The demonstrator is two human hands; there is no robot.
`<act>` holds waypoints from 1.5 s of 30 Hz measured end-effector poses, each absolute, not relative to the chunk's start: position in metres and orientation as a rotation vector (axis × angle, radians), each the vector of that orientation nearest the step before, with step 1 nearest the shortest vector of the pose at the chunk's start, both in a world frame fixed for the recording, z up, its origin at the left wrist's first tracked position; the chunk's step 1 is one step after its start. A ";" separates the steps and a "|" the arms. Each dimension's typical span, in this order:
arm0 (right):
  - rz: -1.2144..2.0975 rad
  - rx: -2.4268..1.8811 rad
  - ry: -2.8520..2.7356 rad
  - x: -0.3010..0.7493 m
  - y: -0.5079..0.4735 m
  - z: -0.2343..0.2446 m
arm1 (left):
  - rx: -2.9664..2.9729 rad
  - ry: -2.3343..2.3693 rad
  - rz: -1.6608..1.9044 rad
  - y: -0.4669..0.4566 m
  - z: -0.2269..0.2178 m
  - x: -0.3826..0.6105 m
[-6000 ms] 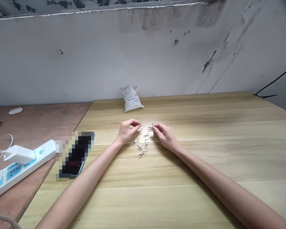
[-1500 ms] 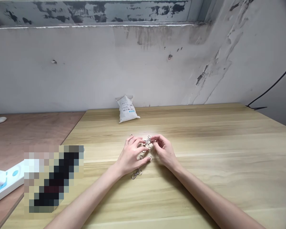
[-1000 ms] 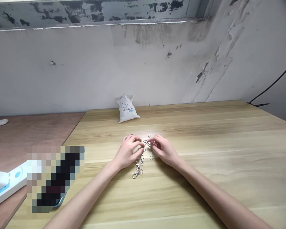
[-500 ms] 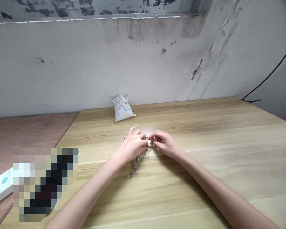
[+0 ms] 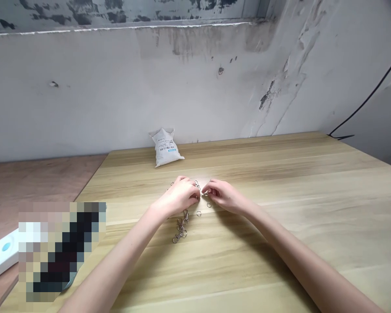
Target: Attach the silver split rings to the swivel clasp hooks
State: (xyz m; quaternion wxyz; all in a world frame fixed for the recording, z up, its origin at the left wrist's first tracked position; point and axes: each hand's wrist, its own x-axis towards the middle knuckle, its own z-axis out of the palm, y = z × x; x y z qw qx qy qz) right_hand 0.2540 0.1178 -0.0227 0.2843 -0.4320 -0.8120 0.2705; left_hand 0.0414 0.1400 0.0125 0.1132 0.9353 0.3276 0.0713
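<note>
My left hand [image 5: 181,195] is over a scatter of small metal clasps and rings, fingers curled down and tips together; what they grip is hidden. Close by on the right, my right hand [image 5: 224,195] pinches a small shiny metal piece [image 5: 205,194] between thumb and fingers, too small to identify. A swivel clasp [image 5: 197,184] lies just beyond the gap between the hands. Nearer to me, several swivel clasps with rings [image 5: 181,229] form a loose line. Two loose split rings lie below the fingers, one ring [image 5: 199,214] nearer me and another ring [image 5: 209,204] beside my right hand.
A white labelled packet [image 5: 166,150] stands at the table's back by the wall [image 5: 117,95]. On the left are a blurred-out dark object [image 5: 63,252] and a white power strip [image 5: 1,254]. A black cable [image 5: 371,100] hangs at the right.
My left hand's raised finger has come down and its fingers have curled in. A ring now shows beside my right hand. The view has shifted slightly.
</note>
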 end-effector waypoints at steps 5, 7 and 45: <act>0.680 -1.227 -2.225 0.258 0.119 -0.021 | 2.727 0.964 0.157 0.141 0.018 0.042; 0.686 -1.240 -2.237 0.259 0.119 -0.018 | 2.700 0.971 0.137 0.143 0.020 0.043; 1.527 -0.954 -1.116 0.173 0.061 -0.020 | 2.419 1.521 0.954 0.061 -0.014 0.005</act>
